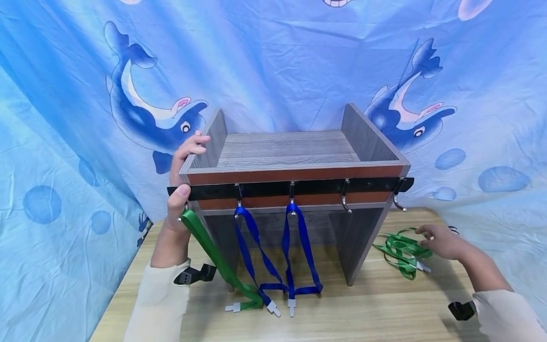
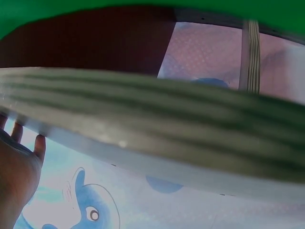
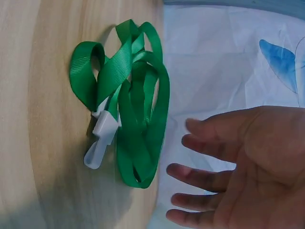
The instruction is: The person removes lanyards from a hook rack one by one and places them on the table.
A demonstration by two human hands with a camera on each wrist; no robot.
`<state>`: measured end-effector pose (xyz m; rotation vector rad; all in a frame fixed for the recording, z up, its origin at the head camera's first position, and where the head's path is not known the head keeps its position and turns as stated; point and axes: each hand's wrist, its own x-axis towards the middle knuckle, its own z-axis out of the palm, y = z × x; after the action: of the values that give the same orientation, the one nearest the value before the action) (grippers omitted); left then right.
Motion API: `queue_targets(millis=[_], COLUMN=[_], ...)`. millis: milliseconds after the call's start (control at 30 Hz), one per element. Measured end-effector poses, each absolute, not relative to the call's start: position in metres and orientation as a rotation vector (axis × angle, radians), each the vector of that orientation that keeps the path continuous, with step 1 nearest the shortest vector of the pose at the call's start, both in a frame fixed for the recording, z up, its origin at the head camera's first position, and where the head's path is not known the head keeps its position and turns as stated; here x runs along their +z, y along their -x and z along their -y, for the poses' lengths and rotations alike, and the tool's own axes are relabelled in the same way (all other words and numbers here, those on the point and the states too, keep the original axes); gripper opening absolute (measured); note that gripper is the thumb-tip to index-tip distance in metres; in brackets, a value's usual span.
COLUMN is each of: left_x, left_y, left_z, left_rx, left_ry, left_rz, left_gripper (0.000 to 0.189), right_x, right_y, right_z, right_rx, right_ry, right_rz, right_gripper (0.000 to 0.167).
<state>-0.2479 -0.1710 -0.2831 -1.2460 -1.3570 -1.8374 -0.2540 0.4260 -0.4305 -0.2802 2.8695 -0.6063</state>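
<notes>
My left hand (image 1: 181, 190) grips the left side of a small grey wooden shelf (image 1: 295, 164), thumb on the end of its black hook rail (image 1: 265, 191), fingers along the outer side panel. From the leftmost hook, just below the thumb, hangs a green lanyard (image 1: 218, 259) with a white clip. Two blue lanyards, a left one (image 1: 252, 237) and a right one (image 1: 305, 237), hang from the neighbouring hooks. At the right, my right hand (image 3: 257, 162) is held with fingers spread beside a loosely coiled green lanyard (image 3: 143, 105), whose white clip (image 3: 102, 131) lies on the table.
The shelf stands on a light wooden table (image 1: 342, 313) before a blue curtain (image 1: 290, 71) printed with dolphins. Two bare metal hooks, an inner one (image 1: 345, 197) and an outer one (image 1: 398, 197), jut forward at the rail's right.
</notes>
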Motion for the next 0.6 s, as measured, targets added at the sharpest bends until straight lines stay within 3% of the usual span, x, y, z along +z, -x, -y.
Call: queue_targets(millis=[600], left_x=[-0.283], left_y=[0.248], left_z=[0.172], left_rx=[-1.809], left_ry=[1.247], left_rz=[1.37], left_gripper=[0.047], right_x=[-0.392], right_y=[0.231], right_z=[-0.384], right_rx=[-1.145], right_ry=[0.246], right_rz=[-3.238], right_gripper=[0.043])
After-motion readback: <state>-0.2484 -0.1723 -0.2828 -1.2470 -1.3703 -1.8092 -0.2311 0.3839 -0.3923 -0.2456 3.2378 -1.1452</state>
